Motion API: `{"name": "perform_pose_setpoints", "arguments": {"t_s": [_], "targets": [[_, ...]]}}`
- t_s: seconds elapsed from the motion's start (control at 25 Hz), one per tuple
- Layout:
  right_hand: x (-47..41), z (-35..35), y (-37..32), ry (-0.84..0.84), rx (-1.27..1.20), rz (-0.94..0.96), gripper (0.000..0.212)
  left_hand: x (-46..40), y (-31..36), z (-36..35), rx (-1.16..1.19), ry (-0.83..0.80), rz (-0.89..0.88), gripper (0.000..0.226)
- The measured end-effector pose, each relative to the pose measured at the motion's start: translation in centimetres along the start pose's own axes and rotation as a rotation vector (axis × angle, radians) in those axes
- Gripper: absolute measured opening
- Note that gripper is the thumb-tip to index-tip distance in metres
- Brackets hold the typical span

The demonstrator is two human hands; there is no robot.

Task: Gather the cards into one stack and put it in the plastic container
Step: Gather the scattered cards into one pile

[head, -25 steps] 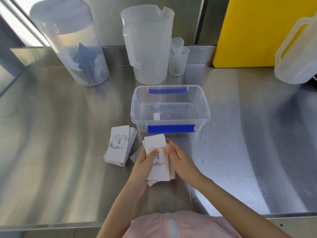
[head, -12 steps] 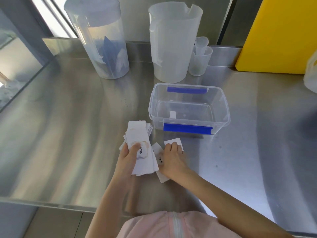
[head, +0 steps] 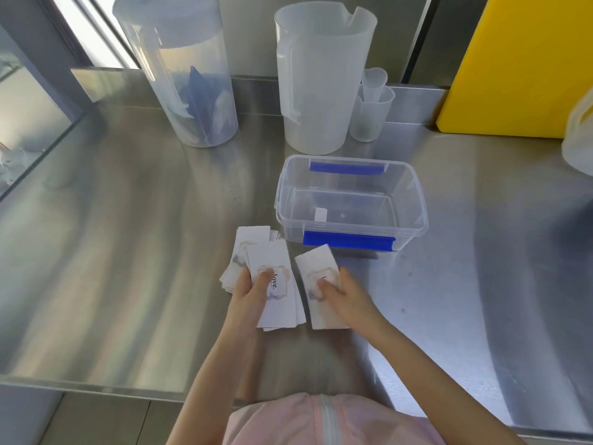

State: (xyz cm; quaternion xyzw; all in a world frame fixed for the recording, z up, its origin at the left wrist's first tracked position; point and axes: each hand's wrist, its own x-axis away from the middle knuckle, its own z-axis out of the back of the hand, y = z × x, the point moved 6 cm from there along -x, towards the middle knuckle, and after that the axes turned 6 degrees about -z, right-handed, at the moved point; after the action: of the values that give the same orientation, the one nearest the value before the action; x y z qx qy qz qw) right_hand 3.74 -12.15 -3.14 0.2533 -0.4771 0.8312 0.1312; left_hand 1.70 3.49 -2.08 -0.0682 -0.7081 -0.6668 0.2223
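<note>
My left hand (head: 249, 295) grips a stack of white cards (head: 276, 303) printed "love.", its thumb on the top card. Under and beyond it a second pile of cards (head: 248, 244) lies on the steel counter. My right hand (head: 345, 295) holds a smaller bunch of cards (head: 316, 263) just to the right, thumb pressed on top. The clear plastic container (head: 417, 207) with blue clips stands open right behind the cards; only a small white label shows on its floor.
Behind the container stand a lidded clear pitcher (head: 189, 81), an open frosted jug (head: 317, 78) and small measuring cups (head: 372, 110). A yellow board (head: 526, 62) leans at the back right beside another jug (head: 580, 136). The counter's front edge (head: 96, 385) runs close to my body.
The cards held by both hands a second ago are now split: my left hand carried its stack over to the left pile, and my right hand picked up the remaining cards.
</note>
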Motion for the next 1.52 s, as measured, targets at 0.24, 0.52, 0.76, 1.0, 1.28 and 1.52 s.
{"name": "perform_pose_setpoints", "arguments": {"t_s": [0.24, 0.52, 0.76, 1.0, 1.28, 1.52], "targets": [[1.4, 0.7, -1.4, 0.018, -0.029, 0.047, 0.03, 0.4, -0.5, -1.8, 0.018, -0.042, 0.007, 0.025], [0.9, -1.0, -1.1, -0.019, 0.044, 0.087, 0.04, 0.7, -0.1, -2.5, 0.004, -0.068, -0.031, 0.021], [-1.4, 0.6, 1.6, 0.264, 0.652, -0.017, 0.068, 0.6, -0.5, -1.5, -0.013, -0.034, -0.002, 0.018], [-1.9, 0.0, 1.6, 0.203, 0.569, 0.0, 0.051, 0.7, -0.9, -1.3, 0.013, -0.036, -0.006, 0.016], [1.1, 3.5, 1.0, 0.048, -0.026, 0.017, 0.019, 0.3, -1.8, -2.1, 0.018, -0.071, 0.013, 0.021], [3.2, 3.1, -0.6, 0.064, 0.023, 0.057, 0.029, 0.0, -3.7, -5.2, 0.249, -0.234, 0.183, 0.029]]}}
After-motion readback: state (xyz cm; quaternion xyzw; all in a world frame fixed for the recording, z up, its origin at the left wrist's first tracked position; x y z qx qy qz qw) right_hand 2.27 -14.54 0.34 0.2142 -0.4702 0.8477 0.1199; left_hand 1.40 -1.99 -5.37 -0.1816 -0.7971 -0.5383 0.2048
